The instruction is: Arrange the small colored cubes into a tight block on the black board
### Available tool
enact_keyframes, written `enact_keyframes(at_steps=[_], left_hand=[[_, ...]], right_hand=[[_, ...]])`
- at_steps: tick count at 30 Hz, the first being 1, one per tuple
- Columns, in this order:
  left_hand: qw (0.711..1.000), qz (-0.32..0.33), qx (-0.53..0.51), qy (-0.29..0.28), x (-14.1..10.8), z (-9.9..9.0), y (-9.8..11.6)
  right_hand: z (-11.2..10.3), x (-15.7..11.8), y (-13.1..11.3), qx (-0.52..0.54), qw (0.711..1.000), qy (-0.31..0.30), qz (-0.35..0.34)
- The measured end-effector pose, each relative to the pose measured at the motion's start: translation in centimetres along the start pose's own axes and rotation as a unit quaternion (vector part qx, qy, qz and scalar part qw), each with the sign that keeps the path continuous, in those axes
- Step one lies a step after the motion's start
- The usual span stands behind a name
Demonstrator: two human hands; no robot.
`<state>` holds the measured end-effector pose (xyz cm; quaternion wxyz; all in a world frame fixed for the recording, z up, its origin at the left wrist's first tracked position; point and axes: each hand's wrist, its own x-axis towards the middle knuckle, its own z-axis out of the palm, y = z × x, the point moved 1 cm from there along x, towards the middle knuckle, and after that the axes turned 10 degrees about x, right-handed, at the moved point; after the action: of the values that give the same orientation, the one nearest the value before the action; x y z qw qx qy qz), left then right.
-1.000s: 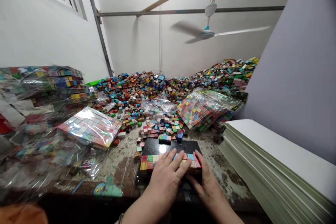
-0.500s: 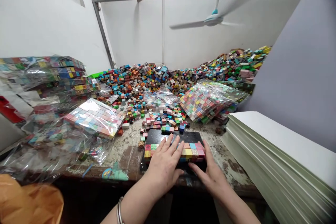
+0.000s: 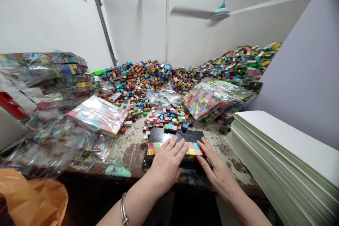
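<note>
Rows of small coloured blocks [image 3: 192,151] lie side by side on a black board [image 3: 191,135] at the table's front edge. My left hand [image 3: 169,164] rests flat over the middle of the rows, fingers spread and pointing away from me. At the right end of the rows is my right hand [image 3: 215,166], its fingers on top and its thumb at the near side. Loose blocks [image 3: 169,120] touch or lie just past the board's far edge. The underside of both palms is hidden.
A large heap of blocks [image 3: 148,77] runs along the wall. Wrapped block sheets [image 3: 99,114] lie left, and more wrapped sheets [image 3: 209,100] lie back right. A tall stack of white sheets [image 3: 286,141] stands right. An orange bag [image 3: 39,197] is at lower left.
My right hand has shifted slightly right, and its fingers now lie over the right end of the block rows. My left hand stays on the rows. The view has shifted slightly.
</note>
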<state>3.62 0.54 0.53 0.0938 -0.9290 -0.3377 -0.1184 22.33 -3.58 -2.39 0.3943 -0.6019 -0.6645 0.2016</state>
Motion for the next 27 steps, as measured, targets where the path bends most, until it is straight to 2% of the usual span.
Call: enact_keyframes(at_steps=[5, 10, 15, 18, 21, 23, 25, 27], left_hand=[[1.0, -0.001, -0.006, 0.005, 0.0, 0.1, 0.0], [1.0, 0.001, -0.012, 0.014, -0.1, 0.3, 0.0], [1.0, -0.004, -0.008, 0.018, -0.1, 0.5, 0.0], [1.0, -0.006, 0.004, 0.026, 0.0, 0.4, -0.1], [0.999, -0.008, 0.015, 0.041, 0.1, 0.0, -0.1], [0.997, -0.025, 0.014, 0.069, -0.3, -0.3, -0.2], [0.99, -0.066, -0.001, 0.124, -1.1, -0.5, -0.6], [0.968, -0.15, -0.045, 0.195, -2.4, -0.2, -1.2]], right_hand=[[-0.2, 0.5, -0.1, -0.023, 0.999, 0.021, -0.005], [0.4, 1.5, 0.0, -0.019, 1.0, -0.002, -0.019], [0.8, 1.8, 0.2, -0.028, 0.999, 0.004, -0.026], [0.5, 1.6, -0.2, 0.0, 1.0, 0.003, -0.01], [-0.2, 0.8, -0.9, 0.048, 0.998, 0.035, 0.037], [-0.7, -0.2, -1.3, 0.076, 0.992, 0.048, 0.086], [-0.9, -1.2, -1.5, 0.109, 0.984, 0.044, 0.136], [-0.9, -1.9, -1.7, 0.138, 0.976, 0.039, 0.162]])
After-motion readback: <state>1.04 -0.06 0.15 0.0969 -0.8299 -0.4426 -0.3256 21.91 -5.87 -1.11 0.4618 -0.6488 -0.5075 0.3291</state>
